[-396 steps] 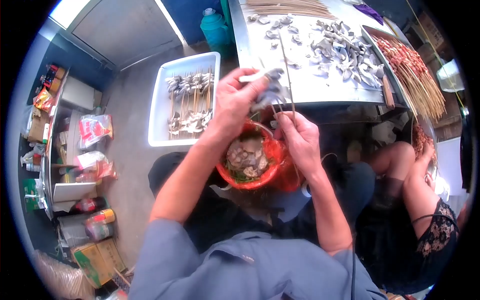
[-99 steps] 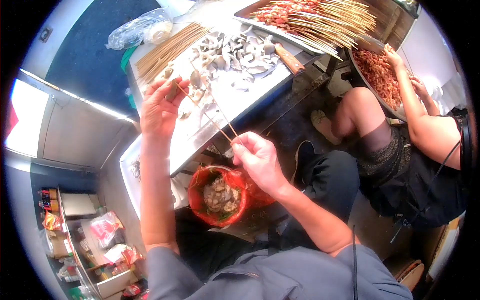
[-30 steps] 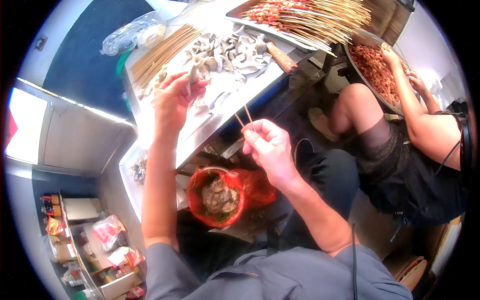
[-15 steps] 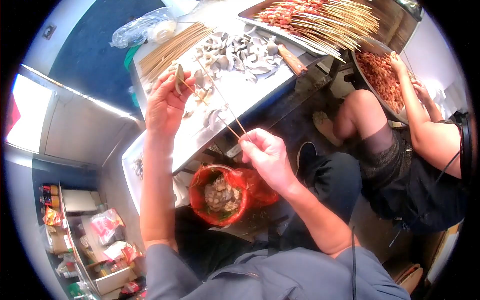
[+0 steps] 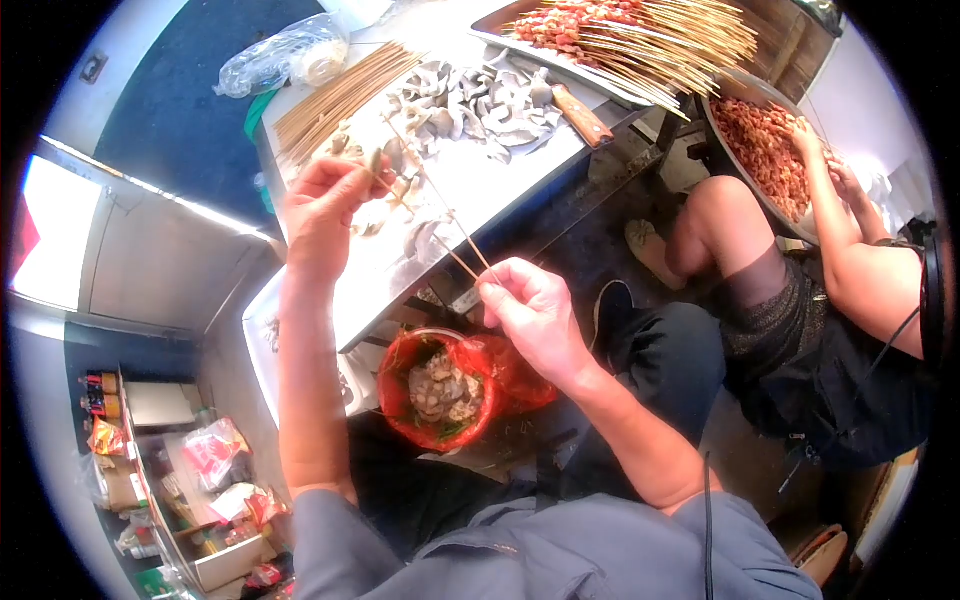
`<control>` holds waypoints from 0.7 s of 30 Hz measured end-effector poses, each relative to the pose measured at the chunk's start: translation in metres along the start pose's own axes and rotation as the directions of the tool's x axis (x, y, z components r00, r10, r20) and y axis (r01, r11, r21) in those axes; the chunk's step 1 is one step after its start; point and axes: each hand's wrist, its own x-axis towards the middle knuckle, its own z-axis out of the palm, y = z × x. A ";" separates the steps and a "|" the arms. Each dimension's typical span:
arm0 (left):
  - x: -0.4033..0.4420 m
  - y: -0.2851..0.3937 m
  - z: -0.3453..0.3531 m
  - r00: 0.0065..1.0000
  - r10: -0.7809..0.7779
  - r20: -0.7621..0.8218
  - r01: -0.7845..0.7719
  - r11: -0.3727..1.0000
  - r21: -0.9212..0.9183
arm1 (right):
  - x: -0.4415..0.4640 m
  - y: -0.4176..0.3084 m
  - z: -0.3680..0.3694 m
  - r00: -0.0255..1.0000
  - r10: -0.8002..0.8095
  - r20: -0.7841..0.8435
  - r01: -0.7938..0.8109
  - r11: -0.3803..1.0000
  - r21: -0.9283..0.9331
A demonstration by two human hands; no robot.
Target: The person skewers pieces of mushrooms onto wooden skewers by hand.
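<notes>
My right hand (image 5: pixel 535 315) is closed around the lower ends of two thin wooden skewers (image 5: pixel 468 238), which spread apart towards the table. My left hand (image 5: pixel 330 205) pinches a greyish mushroom piece (image 5: pixel 376 162) at the far end of one skewer. The other skewer's tip reaches over the table near the mushroom pile. Loose grey mushroom pieces (image 5: pixel 480 110), which look like torn oyster mushrooms, lie heaped on the white table (image 5: pixel 360 290). A few more pieces sit under the skewers. Left of the heap rests a bundle of bare skewers (image 5: pixel 345 100).
A wooden knife handle (image 5: pixel 582 115) lies by the table edge. Behind it, a metal tray (image 5: pixel 560 68) holds threaded meat skewers. Below the table stands a red bag-lined bucket (image 5: pixel 400 425). At right, another person's hands (image 5: pixel 808 140) work over a basin of meat (image 5: pixel 765 160).
My left hand has turned, its fingers folding inward over the mushroom piece at the skewer's end. My right hand stays almost still with the skewers. The other person's hands shift slightly.
</notes>
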 end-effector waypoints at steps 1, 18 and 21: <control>-0.003 -0.003 0.006 0.998 -0.036 0.043 0.033 0.996 0.083 | 0.000 0.000 0.001 1.000 0.004 -0.012 -0.004 1.000 0.008; 0.066 -0.048 -0.011 0.995 -0.009 -0.103 0.092 0.520 0.849 | 0.005 -0.001 0.000 0.996 -0.013 -0.092 0.015 1.000 0.026; 0.062 -0.050 -0.018 0.991 0.095 -0.092 0.012 0.630 0.777 | 0.004 -0.004 -0.001 0.996 -0.001 -0.089 0.004 0.999 0.032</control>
